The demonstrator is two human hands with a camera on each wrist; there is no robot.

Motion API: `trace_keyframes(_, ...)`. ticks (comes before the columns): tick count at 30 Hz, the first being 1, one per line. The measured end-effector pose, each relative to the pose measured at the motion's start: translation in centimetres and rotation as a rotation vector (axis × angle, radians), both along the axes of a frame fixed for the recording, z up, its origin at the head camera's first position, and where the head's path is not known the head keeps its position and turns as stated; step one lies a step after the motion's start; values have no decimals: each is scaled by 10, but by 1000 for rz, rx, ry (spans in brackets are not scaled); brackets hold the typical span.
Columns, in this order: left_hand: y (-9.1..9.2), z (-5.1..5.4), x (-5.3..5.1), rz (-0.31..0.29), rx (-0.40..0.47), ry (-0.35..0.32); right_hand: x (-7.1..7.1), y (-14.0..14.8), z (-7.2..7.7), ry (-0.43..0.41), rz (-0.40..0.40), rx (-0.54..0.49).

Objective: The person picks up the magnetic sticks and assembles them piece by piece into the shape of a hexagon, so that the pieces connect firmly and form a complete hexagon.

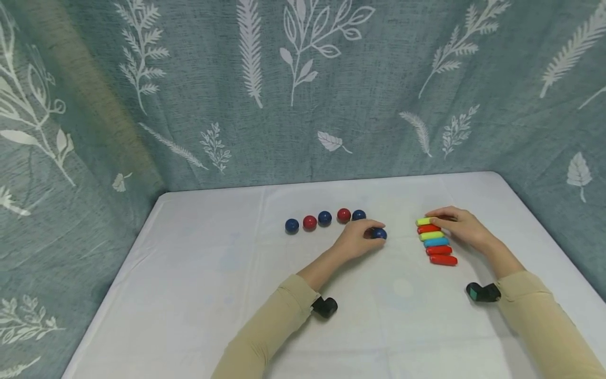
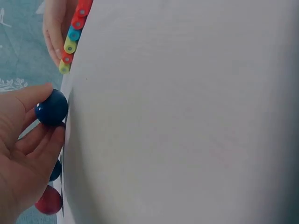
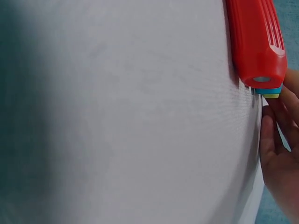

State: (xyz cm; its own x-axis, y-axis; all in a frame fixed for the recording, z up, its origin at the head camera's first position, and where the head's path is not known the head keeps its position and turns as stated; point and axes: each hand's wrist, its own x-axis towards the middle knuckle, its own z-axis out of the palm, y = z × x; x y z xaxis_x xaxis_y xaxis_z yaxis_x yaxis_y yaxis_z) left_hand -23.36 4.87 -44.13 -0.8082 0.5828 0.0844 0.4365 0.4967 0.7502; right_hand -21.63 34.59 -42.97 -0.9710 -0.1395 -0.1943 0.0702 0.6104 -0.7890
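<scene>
My left hand (image 1: pixel 356 239) holds a dark blue ball (image 1: pixel 379 233) between thumb and fingers, low over the white table; the left wrist view shows the same blue ball (image 2: pixel 52 108) in its fingertips. Behind and left of it, blue and red balls alternate in a row, among them a red ball (image 1: pixel 310 223) and a blue ball (image 1: pixel 324 218). My right hand (image 1: pixel 461 227) pinches the yellow-green piece (image 1: pixel 424 222) at the far end of a column of red, blue and yellow-green pieces. In the right wrist view a red piece (image 3: pixel 259 44) hides part of the column behind it.
The white table (image 1: pixel 189 273) carries a cloth with faint creases. A grey-green curtain (image 1: pixel 284 137) with white leaf prints hangs behind the table and at its sides. Black devices (image 1: pixel 325 307) are strapped at both wrists.
</scene>
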Motion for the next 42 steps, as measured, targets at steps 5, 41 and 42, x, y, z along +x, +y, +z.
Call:
trace_keyframes(5,-18,0,10,32,46,-44,-1,-1,1,-20,14,-2)
trace_keyframes(41,-129,5,89,194,148,-221,-15,-41,18,51,186,191)
trace_keyframes(42,-130,5,90,194,152,-223,-15,-44,18,66,200,189)
